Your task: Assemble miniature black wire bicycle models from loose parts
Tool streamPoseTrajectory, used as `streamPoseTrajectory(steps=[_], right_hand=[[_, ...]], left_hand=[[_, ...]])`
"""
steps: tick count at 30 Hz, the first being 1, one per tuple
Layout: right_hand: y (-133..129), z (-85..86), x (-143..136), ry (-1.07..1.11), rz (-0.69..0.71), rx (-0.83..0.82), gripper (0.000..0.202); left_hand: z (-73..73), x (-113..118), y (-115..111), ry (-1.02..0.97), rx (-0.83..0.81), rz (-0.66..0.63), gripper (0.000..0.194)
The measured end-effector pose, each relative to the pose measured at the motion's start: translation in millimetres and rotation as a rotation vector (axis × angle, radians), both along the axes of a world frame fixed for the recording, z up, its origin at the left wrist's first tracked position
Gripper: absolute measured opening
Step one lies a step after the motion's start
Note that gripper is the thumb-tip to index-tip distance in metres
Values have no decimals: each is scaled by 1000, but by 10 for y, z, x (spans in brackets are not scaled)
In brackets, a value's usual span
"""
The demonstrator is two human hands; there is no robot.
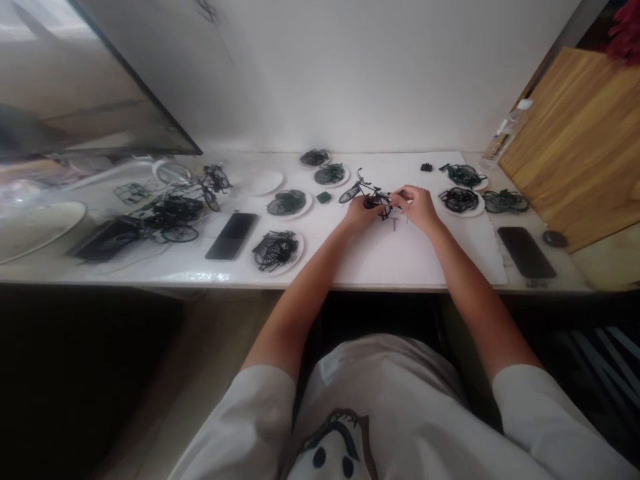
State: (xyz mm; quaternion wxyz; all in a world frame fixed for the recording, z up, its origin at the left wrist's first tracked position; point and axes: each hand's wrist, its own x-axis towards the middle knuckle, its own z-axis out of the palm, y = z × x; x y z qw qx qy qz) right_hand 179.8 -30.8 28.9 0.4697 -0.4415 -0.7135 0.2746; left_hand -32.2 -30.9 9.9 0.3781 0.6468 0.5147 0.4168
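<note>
A small black model bicycle (367, 189) stands tilted over the white sheet (390, 260), its front wheel toward the left. My left hand (364, 212) is closed round its lower rear part, near the back wheel. At the rear end of the bicycle, my right hand (416, 205) has its fingers pinched together; whatever they hold there is too small to make out. A little T-shaped piece (395, 224) lies on the sheet just below the hands. To the left of the bicycle sits a small dark green block (324, 198).
White plates with dark bicycle parts (277, 251) stand left and right. Assembled model bicycles (175, 213) crowd the left side near a screen (100, 80). One phone (232, 236) lies left, another phone (526, 252) right. A bottle (507, 133) leans by the wooden board (580, 147).
</note>
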Motion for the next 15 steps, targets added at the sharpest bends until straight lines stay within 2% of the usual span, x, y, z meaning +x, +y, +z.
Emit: streamPoseTrajectory(steps=[10, 15], right_hand=[[-43, 59, 12, -184, -131, 14, 60], [-42, 70, 36, -316, -132, 25, 62]], left_hand=[[3, 6, -9, -13, -13, 7, 25], [-7, -5, -2, -62, -16, -20, 25]])
